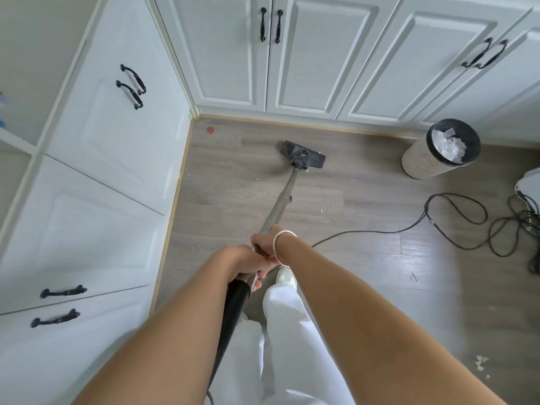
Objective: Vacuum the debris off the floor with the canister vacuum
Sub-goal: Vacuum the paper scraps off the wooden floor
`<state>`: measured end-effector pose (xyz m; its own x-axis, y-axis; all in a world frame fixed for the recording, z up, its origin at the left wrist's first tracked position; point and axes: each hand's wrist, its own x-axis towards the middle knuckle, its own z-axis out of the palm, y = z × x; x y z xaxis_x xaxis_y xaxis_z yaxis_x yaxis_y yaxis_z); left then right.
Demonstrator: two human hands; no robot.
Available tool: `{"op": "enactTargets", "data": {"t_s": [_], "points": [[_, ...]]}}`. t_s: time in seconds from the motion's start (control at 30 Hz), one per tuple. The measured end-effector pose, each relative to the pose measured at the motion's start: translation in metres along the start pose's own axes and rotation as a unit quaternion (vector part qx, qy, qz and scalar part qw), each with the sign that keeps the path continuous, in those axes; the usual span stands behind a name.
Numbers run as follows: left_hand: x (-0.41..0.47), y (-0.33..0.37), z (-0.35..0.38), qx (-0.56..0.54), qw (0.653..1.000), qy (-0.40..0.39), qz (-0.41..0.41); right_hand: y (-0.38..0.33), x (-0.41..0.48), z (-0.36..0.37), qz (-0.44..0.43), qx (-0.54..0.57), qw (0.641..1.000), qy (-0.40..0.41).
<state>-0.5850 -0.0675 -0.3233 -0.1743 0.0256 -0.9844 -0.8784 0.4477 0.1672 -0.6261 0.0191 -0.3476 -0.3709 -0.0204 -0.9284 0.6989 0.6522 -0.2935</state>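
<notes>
A metal vacuum wand (282, 198) runs from my hands down to a black floor head (304, 154) lying flat on the grey wood floor (365, 258) near the back cabinets. My left hand (248, 263) grips the wand's upper end just above the black hose cuff (236, 299). Further down the wand sits my right hand (267, 244), wearing a silver bangle and closed around the tube. A small red scrap (210, 130) lies in the corner. White crumbs (480, 363) are scattered at the lower right, and tiny specks dot the floor near the wand.
White cabinets (111, 159) with black handles line the left and back walls. A round bin (441, 150) holding white paper stands at the right. A black power cord (455, 220) coils across the floor toward a white object at the right edge.
</notes>
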Motion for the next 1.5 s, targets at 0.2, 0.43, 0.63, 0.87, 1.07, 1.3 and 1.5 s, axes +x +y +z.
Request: {"op": "enactTargets", "data": {"t_s": [0.2,0.43,0.63,0.87,1.07,1.3,1.5], "points": [[-0.013,-0.067,-0.011,-0.019,0.999,0.021,0.020,0.014,-0.019,0.064,-0.005,0.050,0.999,0.001],[-0.028,-0.079,0.000,-0.019,0.997,0.007,0.072,0.029,-0.026,0.073,-0.036,0.043,0.997,0.060],[-0.020,-0.044,0.026,0.015,0.995,0.011,0.102,0.043,-0.017,0.032,-0.034,0.039,0.994,0.096],[-0.008,-0.008,0.061,0.039,0.995,0.012,0.096,0.064,-0.009,-0.007,-0.011,0.049,0.995,0.090],[-0.002,-0.015,0.097,0.089,0.993,-0.009,0.081,0.096,-0.008,-0.008,0.013,0.074,0.995,0.066],[-0.014,-0.044,0.085,0.057,0.996,0.030,0.064,0.103,-0.018,0.016,0.005,0.106,0.992,0.075],[-0.040,-0.055,0.073,0.090,0.991,0.037,0.088,0.092,-0.037,0.031,-0.008,0.113,0.990,0.082]]}}
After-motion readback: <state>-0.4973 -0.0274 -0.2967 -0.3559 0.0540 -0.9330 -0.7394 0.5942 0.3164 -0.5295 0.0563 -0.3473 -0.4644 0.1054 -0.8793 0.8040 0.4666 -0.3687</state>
